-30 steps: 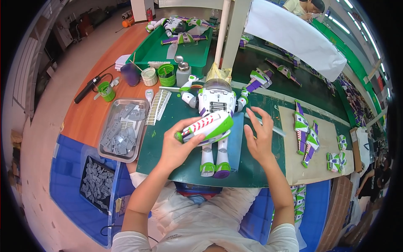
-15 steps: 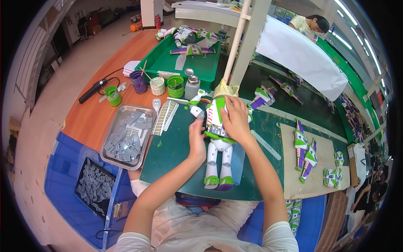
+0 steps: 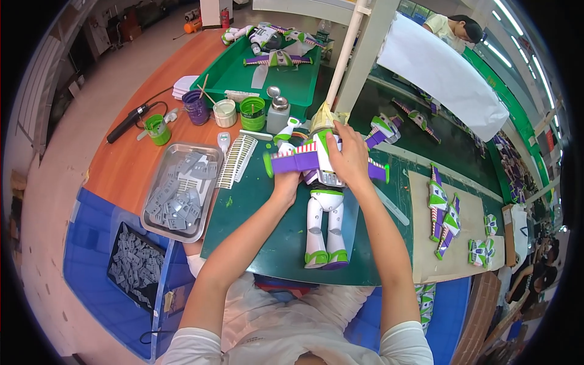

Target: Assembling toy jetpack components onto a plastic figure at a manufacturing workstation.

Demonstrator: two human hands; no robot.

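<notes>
A white, green and purple toy space figure (image 3: 326, 201) lies on the green work mat (image 3: 243, 243), legs toward me. Purple wings (image 3: 294, 162) with striped edges and green tips stick out from both sides of its torso. My left hand (image 3: 286, 184) grips the torso's left side from below, its fingers mostly hidden under the wing. Across the upper torso, my right hand (image 3: 349, 153) is closed round the other side. Beside the figure's upper left is a white and green toy arm piece (image 3: 287, 131). The figure's head end is partly covered by my right hand.
Left are a metal tray (image 3: 146, 210) of grey parts, a purple paint pot (image 3: 196, 108), a white pot (image 3: 224, 114) and green pots (image 3: 252, 114). A green bin (image 3: 225, 72) holds toy parts. More wing pieces (image 3: 436, 201) lie right. A post (image 3: 362, 67) stands ahead; another person (image 3: 450, 30) sits beyond.
The purple wings now stand out from the figure's sides; before, they did not show. The figure has shifted slightly right, and my left hand has moved under the left wing.
</notes>
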